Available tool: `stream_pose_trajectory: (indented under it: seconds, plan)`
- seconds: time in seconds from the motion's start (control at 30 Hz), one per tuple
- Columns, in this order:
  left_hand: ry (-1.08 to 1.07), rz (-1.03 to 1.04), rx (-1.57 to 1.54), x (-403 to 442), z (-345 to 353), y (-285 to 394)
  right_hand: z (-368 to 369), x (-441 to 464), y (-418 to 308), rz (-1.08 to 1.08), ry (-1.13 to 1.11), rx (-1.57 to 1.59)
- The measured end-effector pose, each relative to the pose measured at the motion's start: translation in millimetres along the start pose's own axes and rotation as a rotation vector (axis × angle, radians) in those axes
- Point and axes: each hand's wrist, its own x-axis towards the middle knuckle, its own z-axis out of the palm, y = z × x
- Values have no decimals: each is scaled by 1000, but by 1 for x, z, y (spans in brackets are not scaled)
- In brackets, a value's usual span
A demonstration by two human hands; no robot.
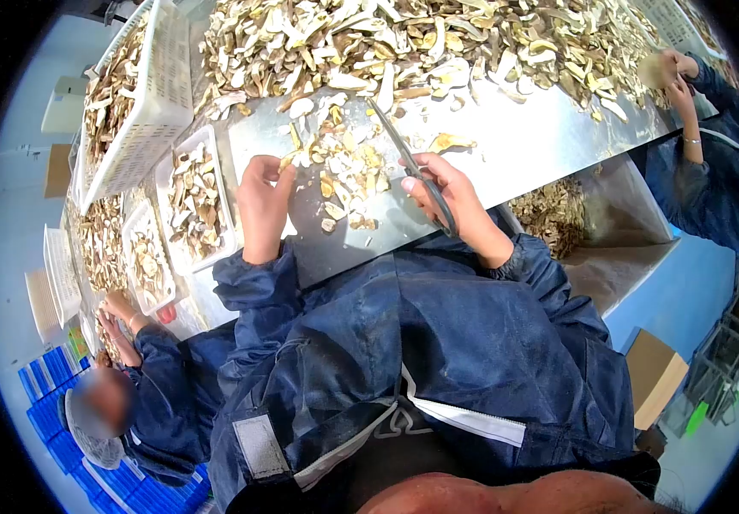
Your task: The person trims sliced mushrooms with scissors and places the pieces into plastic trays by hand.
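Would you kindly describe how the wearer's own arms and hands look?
The left hand and right hand are bare, without gloves. Both arms are covered by long, loose, dark navy sleeves, creased, with gathered-looking cuffs at the wrists.

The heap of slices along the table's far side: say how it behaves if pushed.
The heap of slices would probably spread, being loose pieces. Their thin, curled shapes suggest little weight. Some might slide easily on the shiny metal table.

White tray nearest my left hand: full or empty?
Not empty: mushroom slices cover most of the tray's bottom, though its rim shows around them.
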Motion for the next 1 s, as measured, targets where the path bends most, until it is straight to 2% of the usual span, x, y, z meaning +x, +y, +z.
stream_pose_trajectory:
  seconds: [0.17,0.3,0.37,0.47,0.57,0.6,0.9,1.0]
  plan:
    - [-41,8,-98,-14,-3,18,2,2,7,-35,24,-35]
    - [-253,23,-518,-25,11,20,6,6,4,-145,2,-105]
    - [-363,-53,-576,-30,11,32,14,12,1,-121,-8,6]
    - [-429,-51,-648,-36,17,35,24,26,0,-135,-26,106]
    - [-504,-147,-752,-38,18,37,40,36,-10,-197,-21,255]
    - [-496,-108,-788,-40,20,40,43,38,-10,-176,-22,246]
    - [-527,-78,-728,-44,20,47,46,45,-2,-213,-22,197]
    - [-523,-106,-753,-44,21,41,45,41,-7,-144,-51,254]
